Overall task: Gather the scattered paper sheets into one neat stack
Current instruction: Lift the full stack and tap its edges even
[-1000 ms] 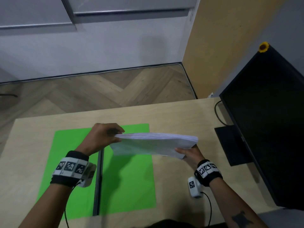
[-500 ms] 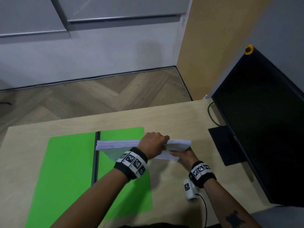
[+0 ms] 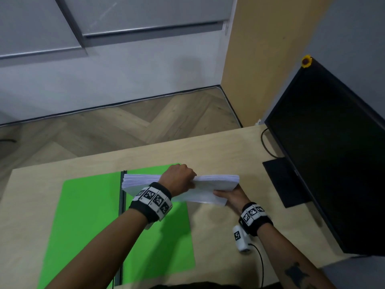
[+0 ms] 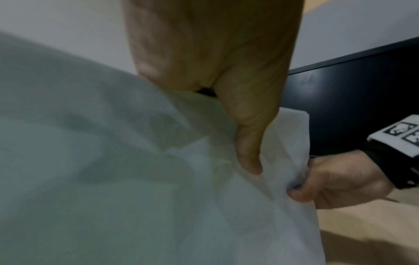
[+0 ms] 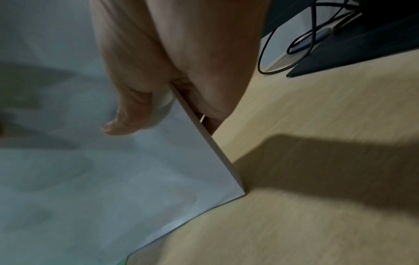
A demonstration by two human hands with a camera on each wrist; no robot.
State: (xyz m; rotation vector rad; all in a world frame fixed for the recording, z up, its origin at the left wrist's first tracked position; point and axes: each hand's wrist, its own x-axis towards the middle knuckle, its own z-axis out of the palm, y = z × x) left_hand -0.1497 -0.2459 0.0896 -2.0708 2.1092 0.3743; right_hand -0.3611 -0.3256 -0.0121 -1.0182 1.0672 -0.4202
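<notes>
A thick stack of white paper sheets [image 3: 216,181] stands on its long edge, tilted, above the wooden desk [image 3: 218,151]. My left hand [image 3: 181,180] reaches across and grips the stack's top edge near the middle, thumb on the near face. In the left wrist view the thumb [image 4: 247,143] lies on the paper stack [image 4: 113,179]. My right hand [image 3: 231,195] pinches the right end of the stack from below. The right wrist view shows its thumb [image 5: 131,116] pressed on the paper stack [image 5: 113,188], with fingers behind it.
A green mat [image 3: 83,226] with a dark strip [image 3: 123,205] down its middle lies on the desk's left half. A black monitor [image 3: 333,153] on its base [image 3: 285,182] stands at the right, with a cable [image 3: 265,142] behind. Wooden floor lies beyond the desk's far edge.
My left hand left the stack's left end and moved right to grip its top edge near the middle. The stack turned up onto its long edge. The right hand kept its hold.
</notes>
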